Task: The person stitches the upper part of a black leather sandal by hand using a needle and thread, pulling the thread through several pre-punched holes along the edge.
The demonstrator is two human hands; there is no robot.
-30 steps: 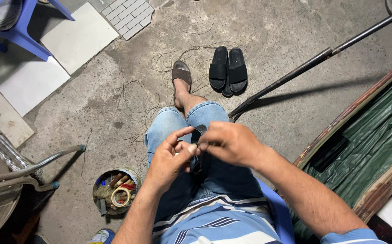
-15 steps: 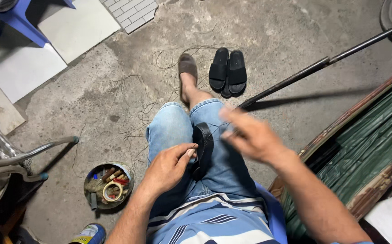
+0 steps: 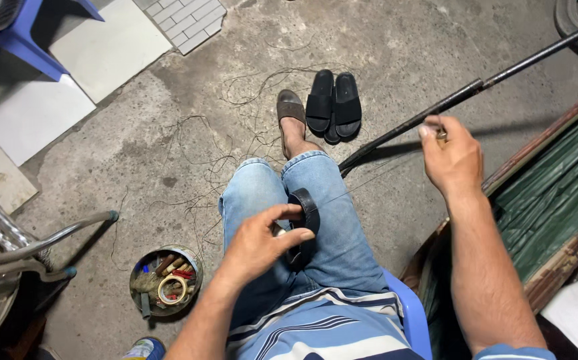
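**Seated person, reel and line**

Left hand (image 3: 257,241): fingers closed round black round reel (image 3: 306,221) on denim lap. Right hand (image 3: 451,157): raised, pinching thin taut line (image 3: 369,181) running from reel. Nearby: round tin of oddments (image 3: 165,281), black slippers (image 3: 334,103).

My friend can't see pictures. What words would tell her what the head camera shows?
Seen from above, a seated person's left hand holds a black spool on their jeans, while the right hand pulls a thin line out from it. On the concrete floor lie black sandals, loose line, and a round tin of bits.
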